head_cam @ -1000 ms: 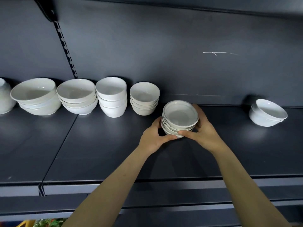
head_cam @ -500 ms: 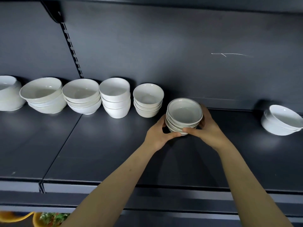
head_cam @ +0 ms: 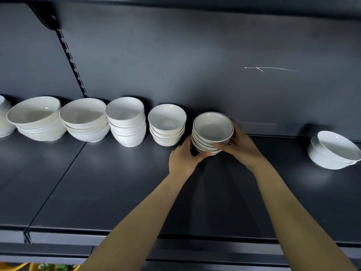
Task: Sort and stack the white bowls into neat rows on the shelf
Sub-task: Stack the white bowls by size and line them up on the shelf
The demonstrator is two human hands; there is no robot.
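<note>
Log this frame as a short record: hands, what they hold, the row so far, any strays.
row: four whole stacks along the back panel, a fifth cut off at left
held stack: shallow bowls with a dark rim line, at the row's right end
left hand: grips its lower left side
right hand: grips its right side
stray bowls: nested pair, apart, far right on the shelf

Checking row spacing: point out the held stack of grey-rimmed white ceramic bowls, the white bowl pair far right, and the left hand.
stack of grey-rimmed white ceramic bowls (head_cam: pixel 213 127), head view, inside of top bowl.
white bowl pair far right (head_cam: pixel 338 145), head view, inside of upper bowl.
left hand (head_cam: pixel 182 159), head view, back of hand.
</note>
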